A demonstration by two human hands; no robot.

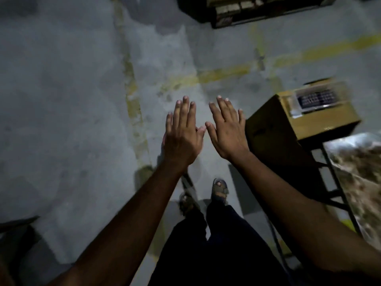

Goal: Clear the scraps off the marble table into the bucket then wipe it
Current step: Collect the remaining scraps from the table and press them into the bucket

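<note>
My left hand (182, 133) and my right hand (226, 131) are stretched out side by side over the grey concrete floor, backs up, fingers straight, thumbs almost touching. Both hold nothing. The marble table (358, 182) shows only as a mottled brown and white slab at the right edge, on a dark metal frame. Scraps on it cannot be made out through the blur. No bucket and no cloth are in view.
A cardboard box (288, 120) with a clear-lidded item on top stands right of my hands, beside the table. Faded yellow lines (224, 74) cross the floor. A dark shelf unit (247, 11) sits at the top. My sandalled feet (219, 190) are below.
</note>
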